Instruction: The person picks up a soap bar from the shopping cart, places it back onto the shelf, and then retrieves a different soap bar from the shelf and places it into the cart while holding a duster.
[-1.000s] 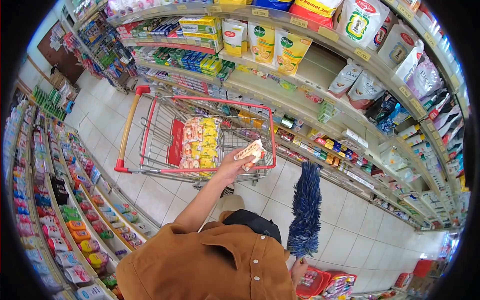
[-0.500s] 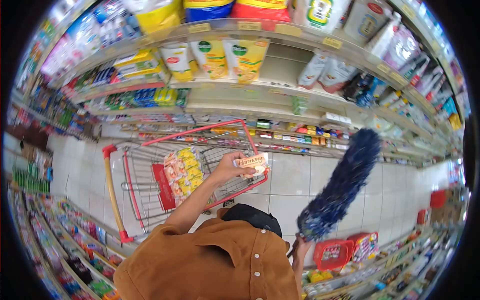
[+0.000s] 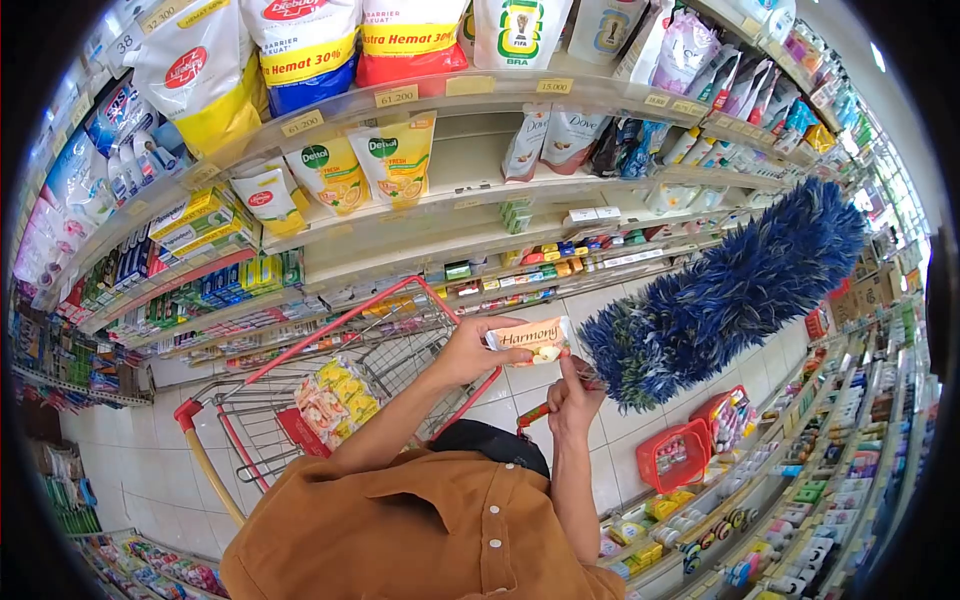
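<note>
In the head view, my left hand [image 3: 472, 352] grips a peach-coloured wrapped bar of Harmony soap [image 3: 530, 341], its printed face turned up. My right hand [image 3: 573, 402] is closed around the handle of a fluffy blue duster [image 3: 735, 292], whose head stretches out to the upper right. A raised finger of that hand touches the lower right edge of the soap. Below the left forearm stands a shopping cart [image 3: 405, 368] with a red frame. Pink and yellow multi-packs [image 3: 338, 402] lie inside it.
Ahead, a curved shelf [image 3: 360, 245] carries refill pouches [image 3: 325, 172] and boxes, with price tags along its edges. Red baskets [image 3: 672, 455] with goods stand on the tiled floor at the right. More stocked shelving [image 3: 760, 530] runs along the right side.
My right hand has come up from low at the right to the soap, bringing the duster higher. The soap has moved slightly right in the view. The camera has shifted closer to the shelf.
</note>
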Motion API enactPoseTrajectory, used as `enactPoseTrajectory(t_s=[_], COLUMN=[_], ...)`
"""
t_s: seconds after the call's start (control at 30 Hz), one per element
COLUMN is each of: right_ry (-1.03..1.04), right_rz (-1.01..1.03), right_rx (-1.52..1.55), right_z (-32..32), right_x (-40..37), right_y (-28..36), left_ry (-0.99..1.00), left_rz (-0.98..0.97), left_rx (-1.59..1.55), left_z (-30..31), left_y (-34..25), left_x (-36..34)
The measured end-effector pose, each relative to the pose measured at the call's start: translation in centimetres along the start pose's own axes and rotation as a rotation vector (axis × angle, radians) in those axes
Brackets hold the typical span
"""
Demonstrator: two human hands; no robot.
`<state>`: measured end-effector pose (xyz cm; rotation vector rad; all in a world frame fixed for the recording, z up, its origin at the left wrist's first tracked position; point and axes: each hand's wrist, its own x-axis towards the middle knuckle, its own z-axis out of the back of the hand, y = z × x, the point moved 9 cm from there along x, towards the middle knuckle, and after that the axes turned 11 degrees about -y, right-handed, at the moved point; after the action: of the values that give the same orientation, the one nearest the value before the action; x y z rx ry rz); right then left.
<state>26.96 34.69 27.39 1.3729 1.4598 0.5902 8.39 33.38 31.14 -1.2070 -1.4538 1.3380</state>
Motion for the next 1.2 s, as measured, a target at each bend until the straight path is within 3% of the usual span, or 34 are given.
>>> enactPoseTrajectory(t_s=[0.17,0.27,0.37,0.47,0.57,0.67,0.8,0.87,0.97,1.07,1.2], right_ry=[-0.064,-0.055,-0.055,-0.008,0.048,0.148,0.011,0.053,0.029,-0.004,-0.018], right_rz=[0.032,0.106,0.088,0.131,0.106,0.033,0.017,-0.014,-0.033,-0.017,-0.001], right_rx=[0.033,0.057,0.116,0.113,0.137,0.192,0.08,0.098,0.136,0.194,0.249], right_z=[-0.4,0.4,0.3,0.5,0.1,-0.7,0.6,0.2,0.7,0.8,0.2], right_x=[-1.2,-1.3,-2.0,-1.8,-2.0,-2.3,-1.5,-1.5,-1.1,-0.8,-1.0], right_y=[0.6,1.4,1.8,1.7,2.3,2.5,1.1,1.1,0.6,0.9,1.2], left_ry=[-0.002,-0.01,0.0,0.006,0.045,0.079,0.126,0.122,0.042,-0.196,-0.327], left_rz=[-0.032,0.142,0.172,0.169,0.017,0.029,0.013,0.037,0.063,0.049,0.019], left_rx=[0.013,-0.246,-0.29,-0.212,-0.193,-0.154,-0.089,-0.086,-0.144,-0.232,-0.152], left_z=[0.3,0.3,0.3,0.5,0.3,-0.3,-1.4,-1.5,-0.8,0.3,0.1], left_y=[-0.1,0.9,1.1,0.0,-0.8,-1.8,-2.1,-1.6,0.2,1.0,4.0], left_x=[-0.6,-1.2,-1.5,-2.0,-1.8,-2.2,-2.6,-2.8,-2.3,-2.1,-2.1])
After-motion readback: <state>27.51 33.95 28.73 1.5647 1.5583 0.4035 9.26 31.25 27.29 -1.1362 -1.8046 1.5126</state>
